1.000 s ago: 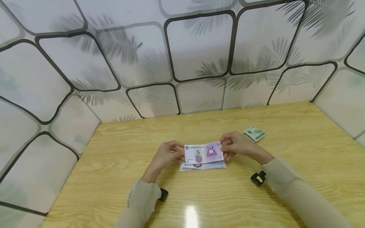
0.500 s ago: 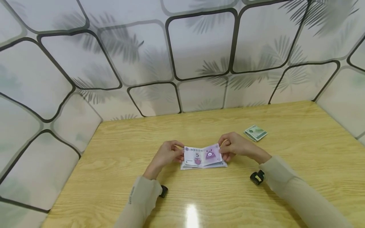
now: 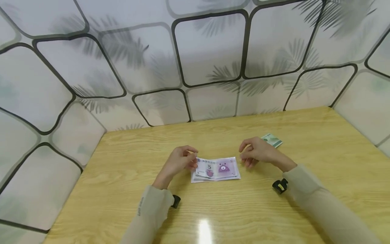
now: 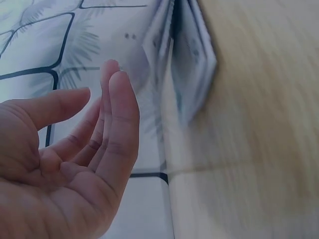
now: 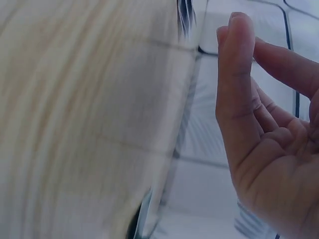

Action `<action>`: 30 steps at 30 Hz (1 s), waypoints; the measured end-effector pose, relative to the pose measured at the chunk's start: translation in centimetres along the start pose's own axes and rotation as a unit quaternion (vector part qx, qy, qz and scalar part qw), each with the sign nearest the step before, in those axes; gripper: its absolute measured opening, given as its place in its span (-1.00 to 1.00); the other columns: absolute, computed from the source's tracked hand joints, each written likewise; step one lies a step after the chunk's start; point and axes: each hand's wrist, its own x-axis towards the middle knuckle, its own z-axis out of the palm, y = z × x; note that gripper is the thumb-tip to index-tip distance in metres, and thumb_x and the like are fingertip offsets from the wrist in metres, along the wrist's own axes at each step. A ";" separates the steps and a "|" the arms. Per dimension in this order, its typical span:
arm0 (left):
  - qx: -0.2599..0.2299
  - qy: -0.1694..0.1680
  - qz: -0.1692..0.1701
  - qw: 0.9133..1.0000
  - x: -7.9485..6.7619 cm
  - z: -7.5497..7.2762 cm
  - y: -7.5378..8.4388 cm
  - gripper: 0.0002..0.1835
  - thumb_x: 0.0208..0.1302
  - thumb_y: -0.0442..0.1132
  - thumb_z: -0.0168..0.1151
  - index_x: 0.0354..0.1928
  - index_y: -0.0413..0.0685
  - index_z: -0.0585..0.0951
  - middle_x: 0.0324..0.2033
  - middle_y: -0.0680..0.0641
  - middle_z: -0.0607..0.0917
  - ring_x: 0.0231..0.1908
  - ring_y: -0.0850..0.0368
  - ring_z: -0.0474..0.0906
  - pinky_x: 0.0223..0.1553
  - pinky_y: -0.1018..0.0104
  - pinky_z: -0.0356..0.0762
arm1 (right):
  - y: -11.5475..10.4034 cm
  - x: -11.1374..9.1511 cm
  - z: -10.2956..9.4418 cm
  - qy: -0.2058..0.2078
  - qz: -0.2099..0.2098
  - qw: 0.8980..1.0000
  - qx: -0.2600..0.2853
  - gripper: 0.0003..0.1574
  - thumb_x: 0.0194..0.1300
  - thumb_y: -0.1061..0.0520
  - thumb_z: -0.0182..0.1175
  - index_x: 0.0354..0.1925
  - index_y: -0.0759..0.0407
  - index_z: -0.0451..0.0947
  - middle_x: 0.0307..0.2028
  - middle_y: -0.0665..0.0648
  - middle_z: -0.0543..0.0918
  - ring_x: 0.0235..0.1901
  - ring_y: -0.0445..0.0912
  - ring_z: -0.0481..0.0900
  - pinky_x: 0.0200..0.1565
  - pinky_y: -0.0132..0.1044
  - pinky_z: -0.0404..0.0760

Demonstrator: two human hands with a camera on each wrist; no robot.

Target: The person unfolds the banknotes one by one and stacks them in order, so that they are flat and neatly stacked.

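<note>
A purple play banknote (image 3: 224, 168) marked 5 lies on top of a small stack of notes (image 3: 201, 180) at the middle of the table, its left half slightly raised. My left hand (image 3: 179, 162) is at the stack's left edge, fingertips close to the note. In the left wrist view a gap shows between thumb and fingers, nothing in it, and the layered notes (image 4: 192, 59) stand beyond the fingertips. To the right of the stack, my right hand (image 3: 257, 151) hovers apart from it with bent, relaxed fingers. The right wrist view shows no note in that hand (image 5: 269, 124).
Folded green banknotes (image 3: 273, 140) lie behind the right hand, partly covered by it. The wooden table (image 3: 231, 210) meets a patterned wall covering (image 3: 213, 51) at the back and sides. Each wrist wears a small black camera (image 3: 280, 186).
My right hand has let go of the purple note's right end and moved right. The note has settled flatter onto the stack. The left hand's fingers have parted from its left end.
</note>
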 end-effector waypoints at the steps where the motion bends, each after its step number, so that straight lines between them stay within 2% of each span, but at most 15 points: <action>1: -0.003 -0.004 0.001 1.000 0.1 0.1 0.2 -0.74 0.50 -0.42 0.11 0.11 -0.48 0.55 -0.34 -0.25 0.67 -0.48 0.18 0.64 -0.37 0.32 0.72 | 0.0 -0.2 -0.3 0.004 0.001 1.000 0.000 -0.77 0.41 0.36 0.17 -0.06 0.54 0.44 -0.44 0.25 0.71 -0.54 -0.04 0.69 -0.42 -0.16 0.75; 8: 0.000 -0.018 0.016 1.000 0.8 1.5 1.7 -0.72 0.51 -0.38 0.10 0.12 -0.47 0.54 -0.33 -0.24 0.67 -0.45 0.17 0.66 -0.30 0.27 0.74 | 0.6 -1.4 -2.3 0.029 0.022 0.999 0.013 -0.71 0.42 0.34 0.18 -0.01 0.56 0.42 -0.40 0.23 0.71 -0.48 -0.03 0.69 -0.34 -0.12 0.77; 17: -0.022 -0.050 0.019 0.998 2.2 4.2 3.1 -0.70 0.53 -0.35 0.10 0.14 -0.44 0.54 -0.34 -0.18 0.67 -0.39 0.13 0.67 -0.22 0.20 0.75 | 1.1 -3.1 -5.0 0.065 0.016 0.998 -0.021 -0.72 0.44 0.33 0.17 0.00 0.56 0.47 -0.36 0.23 0.70 -0.43 -0.04 0.69 -0.31 -0.15 0.76; 24: -0.034 -0.070 0.031 0.996 2.7 5.8 3.6 -0.70 0.54 -0.34 0.09 0.12 -0.46 0.54 -0.32 -0.20 0.69 -0.36 0.07 0.70 -0.19 0.19 0.74 | 1.4 -3.8 -6.1 0.075 0.020 0.997 -0.030 -0.72 0.43 0.33 0.18 -0.03 0.58 0.46 -0.36 0.25 0.69 -0.44 -0.04 0.69 -0.30 -0.13 0.77; 30: -0.035 -0.076 0.025 0.996 3.1 6.7 3.9 -0.69 0.54 -0.31 0.11 0.14 -0.43 0.55 -0.27 -0.25 0.69 -0.35 0.09 0.69 -0.13 0.12 0.74 | 2.0 -4.2 -6.8 0.087 0.027 0.995 -0.038 -0.72 0.42 0.32 0.21 -0.04 0.57 0.49 -0.36 0.26 0.71 -0.43 -0.02 0.70 -0.30 -0.13 0.77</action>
